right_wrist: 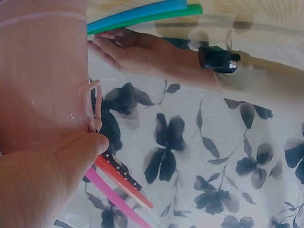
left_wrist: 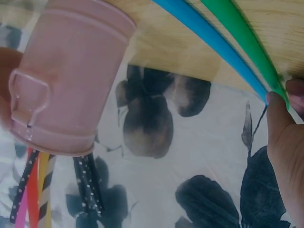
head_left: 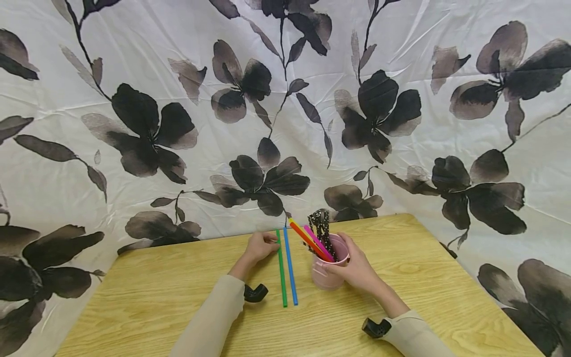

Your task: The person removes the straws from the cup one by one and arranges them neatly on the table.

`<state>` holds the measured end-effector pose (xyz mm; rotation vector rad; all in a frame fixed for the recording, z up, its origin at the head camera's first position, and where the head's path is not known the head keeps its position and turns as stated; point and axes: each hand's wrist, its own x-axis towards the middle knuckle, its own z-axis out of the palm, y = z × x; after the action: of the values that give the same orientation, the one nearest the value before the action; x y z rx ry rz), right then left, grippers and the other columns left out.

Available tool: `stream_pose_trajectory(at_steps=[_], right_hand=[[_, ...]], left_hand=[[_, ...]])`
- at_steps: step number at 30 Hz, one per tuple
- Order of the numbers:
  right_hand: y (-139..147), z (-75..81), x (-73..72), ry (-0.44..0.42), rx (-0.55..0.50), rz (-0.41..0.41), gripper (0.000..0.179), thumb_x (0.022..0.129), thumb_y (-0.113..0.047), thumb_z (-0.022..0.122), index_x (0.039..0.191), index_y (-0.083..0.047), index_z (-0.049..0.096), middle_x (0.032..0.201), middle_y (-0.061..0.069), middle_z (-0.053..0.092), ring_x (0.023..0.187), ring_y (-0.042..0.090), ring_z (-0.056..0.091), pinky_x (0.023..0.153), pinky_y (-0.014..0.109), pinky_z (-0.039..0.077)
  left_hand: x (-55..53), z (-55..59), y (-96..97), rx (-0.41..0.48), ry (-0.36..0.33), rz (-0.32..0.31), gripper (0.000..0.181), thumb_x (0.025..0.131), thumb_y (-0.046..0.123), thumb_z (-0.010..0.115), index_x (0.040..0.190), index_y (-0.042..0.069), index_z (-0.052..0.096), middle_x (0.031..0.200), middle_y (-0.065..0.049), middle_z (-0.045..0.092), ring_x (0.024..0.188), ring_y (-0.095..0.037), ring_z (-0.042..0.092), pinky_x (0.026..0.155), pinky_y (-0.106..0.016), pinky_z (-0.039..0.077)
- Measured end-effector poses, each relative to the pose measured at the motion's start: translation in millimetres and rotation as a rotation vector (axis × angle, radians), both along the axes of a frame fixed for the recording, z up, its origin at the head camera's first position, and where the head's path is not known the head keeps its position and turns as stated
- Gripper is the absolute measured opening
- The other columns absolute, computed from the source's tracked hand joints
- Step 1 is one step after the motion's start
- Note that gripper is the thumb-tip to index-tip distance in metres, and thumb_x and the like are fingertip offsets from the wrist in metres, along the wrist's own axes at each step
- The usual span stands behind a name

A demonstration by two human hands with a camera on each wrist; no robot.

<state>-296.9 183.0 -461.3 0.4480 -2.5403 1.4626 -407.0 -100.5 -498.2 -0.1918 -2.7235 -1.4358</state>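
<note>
A green straw (head_left: 282, 272) and a blue straw (head_left: 291, 270) lie side by side on the wooden table. My left hand (head_left: 263, 246) pinches the green straw near its far end, thumb (left_wrist: 278, 114) on one side and a finger on the other. My right hand (head_left: 359, 267) grips a pink cup (head_left: 327, 277), its fingers round the far side and thumb near the rim. The cup leans to the left and has a small wire handle (left_wrist: 29, 92). Out of it stick a red straw (head_left: 311, 240), a magenta straw (head_left: 317, 242), a yellow one and several black dotted straws (head_left: 322, 228).
The table (head_left: 178, 297) runs back to a hanging white cloth (head_left: 214, 139) with dark flowers. A black wrist camera (head_left: 255, 293) sits on the left sleeve, and another black wrist camera (head_left: 376, 327) on the right sleeve.
</note>
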Motion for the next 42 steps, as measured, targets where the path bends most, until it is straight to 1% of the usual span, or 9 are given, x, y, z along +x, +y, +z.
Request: stream_pose_trajectory(at_steps=[7,12,15,22,26,30,34,38,42], right_hand=[[0.2,-3.0,-0.7,0.023,0.002,0.001,0.092,0.060,-0.050,0.075,0.134,-0.024,0.027,0.129,-0.002,0.040,0.117,0.018,0.038,0.093,0.044,0.035],[0.5,-3.9,-0.5,0.020,0.001,-0.007,0.092,0.060,-0.051,0.074,0.134,-0.025,0.027,0.129,-0.003,0.040,0.117,0.017,0.038,0.093,0.045,0.035],[1.3,-4.9,-0.4,0.003,0.005,-0.010,0.093,0.060,-0.052,0.074,0.135,-0.025,0.026,0.130,-0.004,0.039,0.118,0.017,0.036,0.094,0.044,0.034],[1.6,-5.2,-0.6,0.001,0.020,-0.010,0.097,0.061,-0.053,0.073,0.137,-0.022,0.023,0.133,0.000,0.035,0.121,0.020,0.033,0.096,0.047,0.031],[0.9,-3.7,0.3,0.006,0.008,-0.003,0.096,0.061,-0.052,0.073,0.137,-0.021,0.023,0.133,0.001,0.036,0.120,0.021,0.034,0.095,0.047,0.031],[2.0,-1.7,0.0,0.014,0.002,0.001,0.097,0.062,-0.052,0.073,0.137,-0.019,0.021,0.134,0.002,0.035,0.121,0.022,0.034,0.096,0.048,0.030],[3.0,-1.9,0.5,0.012,-0.003,0.002,0.098,0.061,-0.052,0.073,0.138,-0.018,0.022,0.133,0.002,0.036,0.120,0.021,0.034,0.096,0.048,0.029],[2.7,0.8,4.0,-0.001,-0.017,0.023,0.096,0.062,-0.048,0.074,0.137,-0.018,0.023,0.131,0.002,0.038,0.119,0.021,0.037,0.095,0.047,0.032],[0.7,15.4,14.7,-0.005,-0.046,0.066,0.090,0.067,-0.037,0.075,0.136,-0.013,0.023,0.130,0.011,0.039,0.117,0.028,0.039,0.093,0.050,0.034]], left_hand=[[7.7,-1.8,-3.3,0.086,0.055,0.007,0.017,0.078,0.008,0.066,0.093,0.001,0.066,0.076,-0.004,0.060,0.064,-0.015,0.055,0.051,-0.026,0.048],[18.9,8.5,-3.0,0.138,0.135,-0.032,0.017,0.079,0.008,0.064,0.094,-0.001,0.067,0.082,-0.005,0.062,0.071,-0.018,0.057,0.056,-0.028,0.050],[33.2,24.9,1.6,0.182,0.162,-0.087,0.018,0.081,0.009,0.063,0.096,0.000,0.066,0.087,-0.006,0.063,0.074,-0.021,0.058,0.060,-0.030,0.050],[85.2,84.0,19.9,0.229,0.231,-0.196,0.017,0.082,0.010,0.063,0.098,0.004,0.066,0.091,-0.008,0.063,0.076,-0.025,0.059,0.061,-0.029,0.049],[106.3,103.9,28.7,0.289,0.260,-0.254,0.019,0.082,0.009,0.063,0.100,0.005,0.065,0.093,-0.007,0.062,0.080,-0.023,0.059,0.065,-0.029,0.050],[121.2,117.8,38.0,0.342,0.305,-0.308,0.020,0.082,0.007,0.062,0.101,0.002,0.063,0.094,-0.011,0.061,0.082,-0.025,0.059,0.066,-0.031,0.050],[131.7,124.6,47.5,0.375,0.324,-0.335,0.021,0.081,0.006,0.063,0.101,-0.001,0.062,0.094,-0.015,0.060,0.081,-0.027,0.058,0.064,-0.031,0.051],[139.4,126.6,56.0,0.371,0.349,-0.312,0.020,0.079,0.008,0.066,0.097,0.001,0.062,0.093,-0.018,0.059,0.079,-0.028,0.060,0.063,-0.030,0.052],[144.1,128.4,63.7,0.367,0.362,-0.276,0.017,0.077,0.008,0.068,0.092,0.003,0.064,0.090,-0.014,0.060,0.077,-0.026,0.060,0.060,-0.030,0.052]])
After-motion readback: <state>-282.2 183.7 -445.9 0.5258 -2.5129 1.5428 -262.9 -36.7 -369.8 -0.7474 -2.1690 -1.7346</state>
